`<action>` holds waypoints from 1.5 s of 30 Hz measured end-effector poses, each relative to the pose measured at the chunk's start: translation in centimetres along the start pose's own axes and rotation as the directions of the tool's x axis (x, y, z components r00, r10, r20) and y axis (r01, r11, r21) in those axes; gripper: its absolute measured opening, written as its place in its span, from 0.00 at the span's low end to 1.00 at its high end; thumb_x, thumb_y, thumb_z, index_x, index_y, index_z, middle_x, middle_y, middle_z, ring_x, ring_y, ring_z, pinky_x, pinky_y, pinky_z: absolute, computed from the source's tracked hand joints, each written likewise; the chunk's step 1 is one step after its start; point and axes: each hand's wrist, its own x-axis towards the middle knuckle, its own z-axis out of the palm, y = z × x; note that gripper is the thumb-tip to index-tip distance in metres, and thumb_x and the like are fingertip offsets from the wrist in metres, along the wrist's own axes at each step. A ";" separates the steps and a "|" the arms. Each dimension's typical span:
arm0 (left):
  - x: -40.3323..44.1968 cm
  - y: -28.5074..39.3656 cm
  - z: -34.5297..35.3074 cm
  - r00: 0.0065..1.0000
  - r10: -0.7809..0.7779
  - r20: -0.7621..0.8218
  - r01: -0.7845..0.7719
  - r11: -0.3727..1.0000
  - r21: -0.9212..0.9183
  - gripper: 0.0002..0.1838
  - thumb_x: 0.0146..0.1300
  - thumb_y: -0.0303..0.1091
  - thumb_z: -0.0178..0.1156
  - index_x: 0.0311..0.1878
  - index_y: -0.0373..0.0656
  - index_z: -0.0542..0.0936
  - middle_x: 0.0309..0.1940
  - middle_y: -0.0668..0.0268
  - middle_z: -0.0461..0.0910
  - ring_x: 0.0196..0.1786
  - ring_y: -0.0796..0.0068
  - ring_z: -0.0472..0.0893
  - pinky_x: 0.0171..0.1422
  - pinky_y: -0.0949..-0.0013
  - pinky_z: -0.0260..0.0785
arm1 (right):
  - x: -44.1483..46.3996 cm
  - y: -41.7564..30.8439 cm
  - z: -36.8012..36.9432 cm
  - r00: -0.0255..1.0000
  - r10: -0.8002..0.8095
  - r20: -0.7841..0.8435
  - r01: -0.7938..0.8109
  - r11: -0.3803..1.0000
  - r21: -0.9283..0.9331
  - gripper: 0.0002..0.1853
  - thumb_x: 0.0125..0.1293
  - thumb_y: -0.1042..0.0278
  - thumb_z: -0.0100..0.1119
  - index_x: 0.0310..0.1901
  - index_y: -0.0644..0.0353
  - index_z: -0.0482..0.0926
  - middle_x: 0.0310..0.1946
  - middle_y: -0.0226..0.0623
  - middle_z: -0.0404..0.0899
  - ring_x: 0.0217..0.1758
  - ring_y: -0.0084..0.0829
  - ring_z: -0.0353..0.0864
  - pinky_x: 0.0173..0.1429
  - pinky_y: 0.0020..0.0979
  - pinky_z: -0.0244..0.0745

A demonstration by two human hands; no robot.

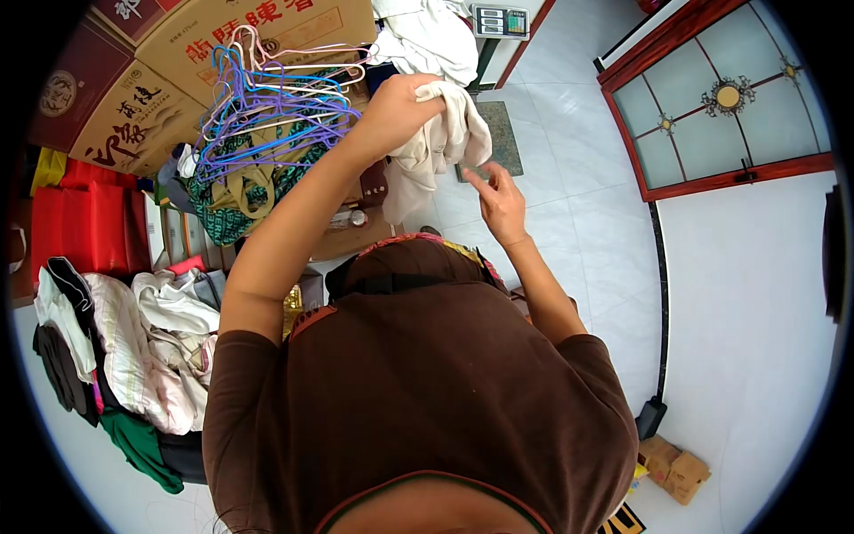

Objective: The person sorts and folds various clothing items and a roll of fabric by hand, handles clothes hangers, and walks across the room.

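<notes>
My left hand (400, 109) is raised in front of me, closed on the top of a cream-white cloth (454, 133). The cloth hangs down in loose folds, and its thin lower part trails toward the floor. What kind of garment it is, I cannot make out. Just right of its lower edge is my right hand (501, 203), thumb and forefinger apart, holding nothing visible. Those fingertips are slightly blurred, and I cannot tell whether they touch the cloth. Left of my left hand lies a tangle of purple, blue and white hangers (276, 111).
Printed cardboard boxes (133, 116) stand behind the hangers, above a green patterned bag (218, 209). Red bags (89, 222) and piled clothes (133, 347) are at left. More white fabric (427, 40) lies ahead beside a scale (500, 21). A red-framed glass door (725, 98) is at right.
</notes>
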 end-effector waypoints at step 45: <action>-3.6 3.0 -3.0 0.844 -0.020 0.535 0.023 1.000 0.001 0.14 0.60 0.30 0.57 0.48 0.35 0.79 0.41 0.65 0.82 0.46 0.78 0.76 0.54 0.74 0.66 | 2.3 7.8 -7.9 0.828 0.523 -0.201 -0.501 0.852 0.150 0.05 0.61 0.75 0.56 0.37 0.65 0.79 0.32 0.40 0.80 0.37 0.34 0.79 0.44 0.33 0.73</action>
